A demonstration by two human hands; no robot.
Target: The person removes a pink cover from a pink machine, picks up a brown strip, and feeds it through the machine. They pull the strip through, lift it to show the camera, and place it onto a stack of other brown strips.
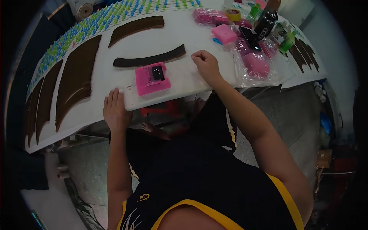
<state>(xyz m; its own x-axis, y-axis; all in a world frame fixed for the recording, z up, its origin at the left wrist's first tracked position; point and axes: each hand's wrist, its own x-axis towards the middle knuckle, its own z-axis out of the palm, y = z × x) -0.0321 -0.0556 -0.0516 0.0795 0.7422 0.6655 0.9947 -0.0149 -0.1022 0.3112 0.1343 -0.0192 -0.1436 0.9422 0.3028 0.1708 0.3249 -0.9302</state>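
My left hand lies flat on the near edge of the white table, its fingers stretched out. My right hand is closed, with the thumb against the curled fingers, above the tabletop; anything inside it is hidden or too small to make out. Between my hands sits a pink foam-like block with a small black device in it. Just behind the block lies a narrow, dark curved strip, its right end close to my right hand. A wider brown curved piece rests farther back.
Large brown pieces lie on the left. Rows of blue and green pegs line the far edge. At the right are pink items in plastic, yellow tape, a phone, a dark bottle and brown strips.
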